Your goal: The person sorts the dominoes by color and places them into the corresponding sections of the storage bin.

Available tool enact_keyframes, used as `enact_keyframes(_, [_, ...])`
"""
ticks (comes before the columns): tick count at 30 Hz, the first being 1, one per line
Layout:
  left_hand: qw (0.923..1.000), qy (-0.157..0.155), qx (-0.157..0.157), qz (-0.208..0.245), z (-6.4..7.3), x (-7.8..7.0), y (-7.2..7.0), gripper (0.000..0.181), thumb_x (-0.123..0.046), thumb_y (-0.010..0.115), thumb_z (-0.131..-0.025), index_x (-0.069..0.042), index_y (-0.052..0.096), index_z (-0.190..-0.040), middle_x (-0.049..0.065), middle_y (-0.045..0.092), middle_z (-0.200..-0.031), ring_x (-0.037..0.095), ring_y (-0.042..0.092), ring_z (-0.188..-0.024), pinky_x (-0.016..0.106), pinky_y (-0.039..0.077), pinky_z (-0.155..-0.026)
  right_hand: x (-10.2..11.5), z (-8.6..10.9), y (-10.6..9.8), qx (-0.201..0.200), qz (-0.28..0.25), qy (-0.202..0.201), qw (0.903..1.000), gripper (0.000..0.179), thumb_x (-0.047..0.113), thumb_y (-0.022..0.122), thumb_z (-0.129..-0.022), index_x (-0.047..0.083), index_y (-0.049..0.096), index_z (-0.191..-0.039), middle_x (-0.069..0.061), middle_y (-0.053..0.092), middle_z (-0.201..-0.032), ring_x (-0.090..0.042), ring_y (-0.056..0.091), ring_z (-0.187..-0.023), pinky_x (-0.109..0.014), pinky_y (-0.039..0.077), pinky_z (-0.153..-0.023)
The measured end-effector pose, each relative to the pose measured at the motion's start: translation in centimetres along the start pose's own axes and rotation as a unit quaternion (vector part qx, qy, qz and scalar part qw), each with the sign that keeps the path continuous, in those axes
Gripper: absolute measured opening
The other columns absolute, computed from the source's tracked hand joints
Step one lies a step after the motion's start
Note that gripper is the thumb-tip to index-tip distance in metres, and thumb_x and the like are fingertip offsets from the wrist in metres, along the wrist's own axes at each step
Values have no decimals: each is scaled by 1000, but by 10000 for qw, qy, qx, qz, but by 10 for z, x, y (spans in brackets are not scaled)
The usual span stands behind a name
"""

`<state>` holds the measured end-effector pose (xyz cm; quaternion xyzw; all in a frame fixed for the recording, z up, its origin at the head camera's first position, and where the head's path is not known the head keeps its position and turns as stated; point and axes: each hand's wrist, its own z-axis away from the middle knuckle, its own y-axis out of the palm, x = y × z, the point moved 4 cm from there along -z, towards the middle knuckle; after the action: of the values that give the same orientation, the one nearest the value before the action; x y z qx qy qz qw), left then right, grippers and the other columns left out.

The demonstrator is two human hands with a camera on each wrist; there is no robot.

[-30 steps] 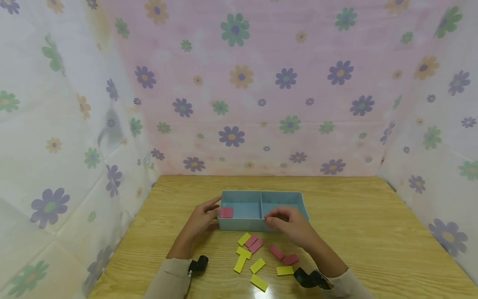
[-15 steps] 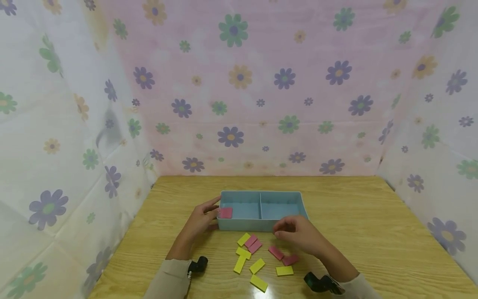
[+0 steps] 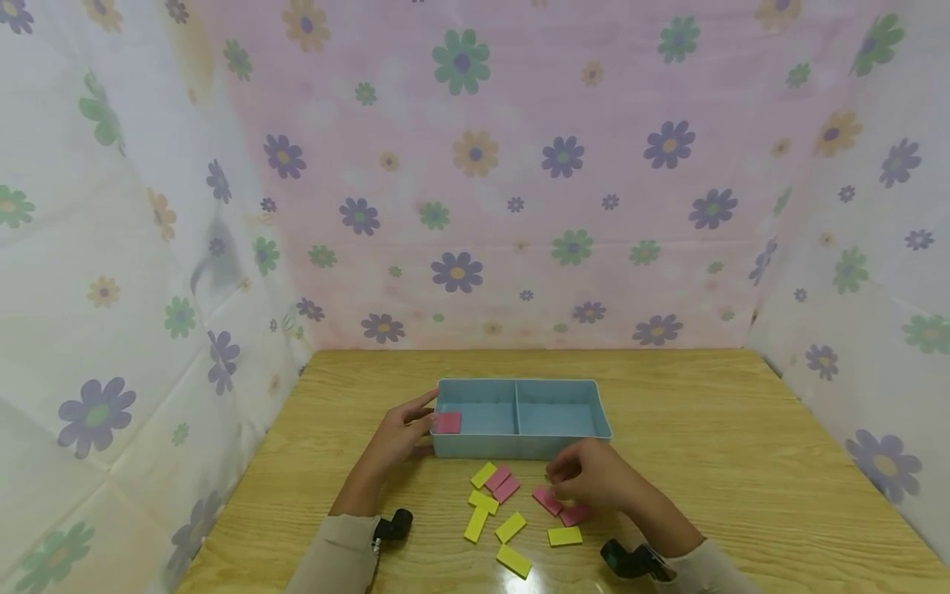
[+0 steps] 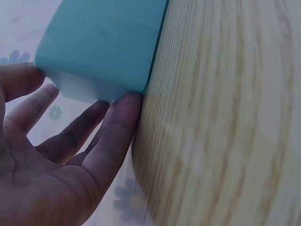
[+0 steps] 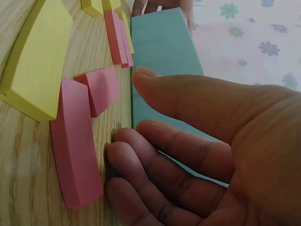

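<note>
A light-blue two-compartment box (image 3: pixel 475 446) stands on the table, with pink (image 3: pixel 448 422) in the front left corner of its left compartment. My left hand (image 3: pixel 397 433) rests its extended fingertips against the box's left end, its palm apart from the wall in the left wrist view. In front of the box, my right hand (image 3: pixel 594 478) hovers loosely curled beside two pink blocks, holding nothing. One pink block (image 5: pixel 77 146) lies close by its fingertips in the right wrist view; the other pink block (image 5: pixel 102 89) lies just beyond, nearer the thumb.
Several yellow blocks (image 3: pixel 510 528) lie scattered on the wooden table (image 3: pixel 683 412) before the box. Two more pink blocks (image 3: pixel 506 489) lie side by side among them. Flower-patterned cloth (image 3: pixel 519 223) encloses the back and sides.
My right hand has drawn back from over the right compartment and come down toward the two pink blocks in front. My left hand stays at the box's end.
</note>
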<state>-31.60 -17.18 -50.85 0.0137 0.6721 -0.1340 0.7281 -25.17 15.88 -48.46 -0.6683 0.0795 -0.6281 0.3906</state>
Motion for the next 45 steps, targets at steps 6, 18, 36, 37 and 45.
enact_keyframes(6, [9999, 72, 23, 71, 2, -3, 1, 51, -15, 56, -107, -27, 48, -156, 24, 51, -152, 41, 62, -128, 51, 62, -88, -2, -1, 3, -61, -93, 195, 9997, 30, 16, 90, -78, 2, 78, -102, -3, 73, -90, -16, 66, -85, -27, 56, -68])
enact_keyframes(18, [9999, 76, -16, 133, 3, -1, -1, 51, -16, 58, -107, -26, 49, -156, 24, 51, -151, 42, 61, -128, 52, 62, -88, 0, -2, 14, -105, -95, 495, 9987, 36, 19, 96, -72, 4, 79, -100, -1, 71, -87, -14, 66, -80, -29, 60, -63])
enact_keyframes(36, [9999, 72, 112, 75, 2, -1, -1, 52, -17, 55, -108, -25, 45, -158, 24, 50, -151, 39, 62, -128, 48, 62, -89, 0, -4, 16, -158, 244, 433, 9986, 25, 16, 94, -75, 8, 81, -94, 4, 72, -83, -13, 65, -80, -30, 57, -65])
enact_keyframes(37, [9999, 80, 110, 73, 3, -1, -1, 52, -16, 55, -108, -25, 45, -158, 24, 50, -151, 40, 62, -127, 49, 62, -89, 1, -3, 16, -169, 289, 431, 9985, 24, 16, 94, -75, 9, 81, -94, 4, 72, -82, -13, 64, -80, -30, 56, -66])
enact_keyframes(45, [9999, 89, 116, 52, 3, -2, 1, 52, -18, 54, -108, -27, 44, -159, 23, 48, -154, 39, 61, -129, 49, 61, -91, 1, -3, 16, -207, 360, 536, 9977, 23, 17, 94, -75, 10, 81, -93, 4, 70, -81, -14, 62, -78, -30, 55, -64])
